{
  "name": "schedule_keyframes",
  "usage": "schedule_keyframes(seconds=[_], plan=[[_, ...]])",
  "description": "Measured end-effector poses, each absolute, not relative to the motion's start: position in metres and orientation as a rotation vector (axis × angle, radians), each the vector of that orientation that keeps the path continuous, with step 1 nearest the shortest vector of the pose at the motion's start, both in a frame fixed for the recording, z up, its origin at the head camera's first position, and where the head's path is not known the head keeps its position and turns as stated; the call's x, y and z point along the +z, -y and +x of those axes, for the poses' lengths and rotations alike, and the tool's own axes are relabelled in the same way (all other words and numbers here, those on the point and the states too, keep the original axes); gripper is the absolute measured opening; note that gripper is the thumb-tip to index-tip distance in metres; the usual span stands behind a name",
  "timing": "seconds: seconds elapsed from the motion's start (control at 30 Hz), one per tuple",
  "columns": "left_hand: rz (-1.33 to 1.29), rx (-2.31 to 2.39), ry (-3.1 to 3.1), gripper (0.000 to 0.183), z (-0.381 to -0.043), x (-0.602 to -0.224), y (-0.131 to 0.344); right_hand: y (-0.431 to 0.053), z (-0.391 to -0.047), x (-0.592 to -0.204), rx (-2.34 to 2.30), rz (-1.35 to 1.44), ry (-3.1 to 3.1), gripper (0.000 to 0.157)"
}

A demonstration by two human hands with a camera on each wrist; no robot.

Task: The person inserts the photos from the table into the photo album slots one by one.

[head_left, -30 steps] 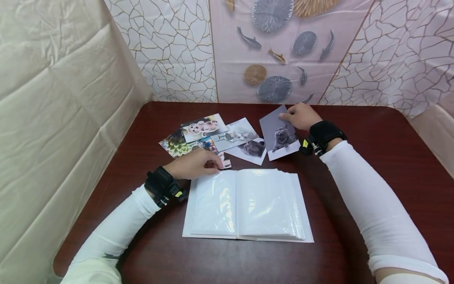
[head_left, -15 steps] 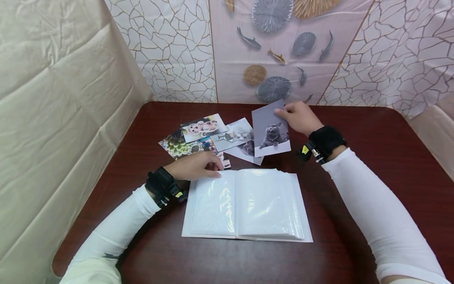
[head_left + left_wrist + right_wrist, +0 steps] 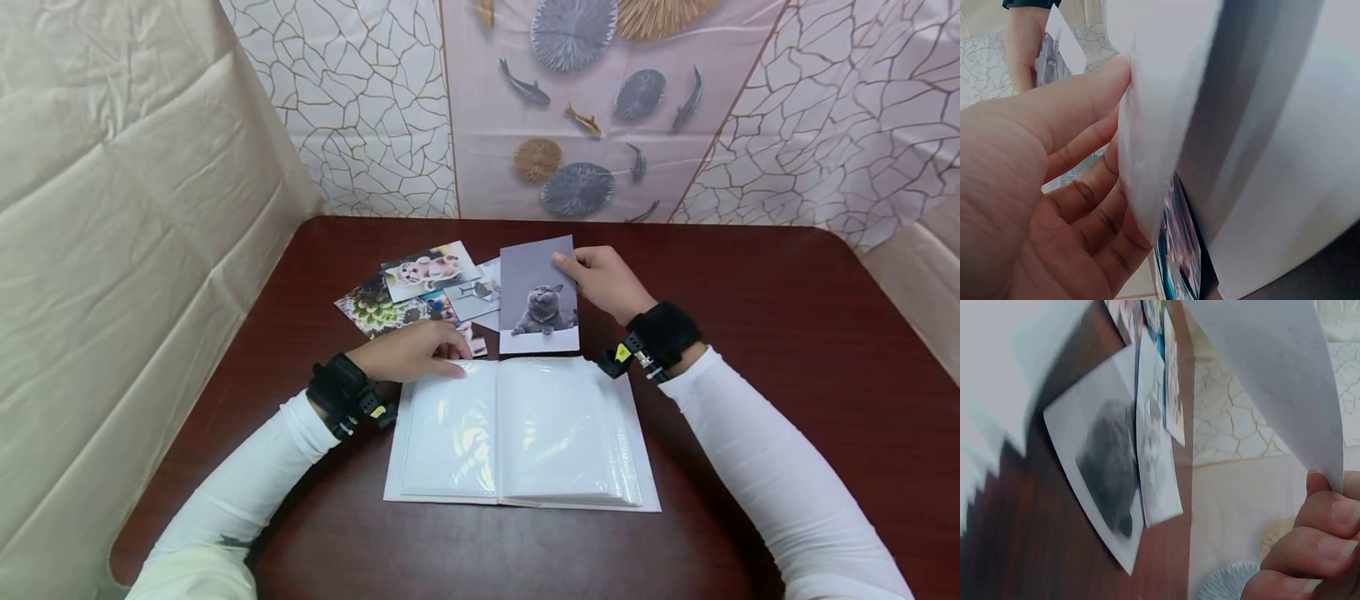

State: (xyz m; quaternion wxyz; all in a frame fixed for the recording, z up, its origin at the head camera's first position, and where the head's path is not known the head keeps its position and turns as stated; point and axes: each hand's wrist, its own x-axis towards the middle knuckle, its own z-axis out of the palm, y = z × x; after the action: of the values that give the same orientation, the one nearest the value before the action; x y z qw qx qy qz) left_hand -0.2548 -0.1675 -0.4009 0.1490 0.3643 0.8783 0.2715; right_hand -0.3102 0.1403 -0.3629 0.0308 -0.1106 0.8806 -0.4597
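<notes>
An open photo album (image 3: 555, 433) with clear sleeve pages lies on the table in the head view. My left hand (image 3: 416, 348) pinches the top edge of its left page between thumb and fingers; the left wrist view shows that page (image 3: 1160, 119) raised at the grip. In my right hand (image 3: 606, 282) is a photo of a grey cat (image 3: 538, 308), pinched by its upper right edge and held upright just behind the album. The right wrist view shows the back of this photo (image 3: 1285, 375). Where the cat photo stands, it hides part of the loose photos.
Several loose photos overlap behind the album: a pink-toned animal picture (image 3: 431, 271), a green plant picture (image 3: 375, 307) and a pale one (image 3: 476, 292). The dark red table (image 3: 787, 333) reaches back to a patterned cloth wall (image 3: 375, 108). A cream cloth (image 3: 127, 250) hangs at left.
My right hand has brought the cat photo left and towards the album, turning it from tilted to nearly straight. My left hand keeps its place on the album page.
</notes>
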Motion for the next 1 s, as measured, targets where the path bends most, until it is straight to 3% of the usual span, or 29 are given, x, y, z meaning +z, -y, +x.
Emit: schedule_keyframes(seconds=[1.0], plan=[[1.024,0.975,-2.388,0.017,-0.27,-0.399,0.193,-0.106,-0.316,-0.365,-1.534,-0.337,-2.456,0.042]])
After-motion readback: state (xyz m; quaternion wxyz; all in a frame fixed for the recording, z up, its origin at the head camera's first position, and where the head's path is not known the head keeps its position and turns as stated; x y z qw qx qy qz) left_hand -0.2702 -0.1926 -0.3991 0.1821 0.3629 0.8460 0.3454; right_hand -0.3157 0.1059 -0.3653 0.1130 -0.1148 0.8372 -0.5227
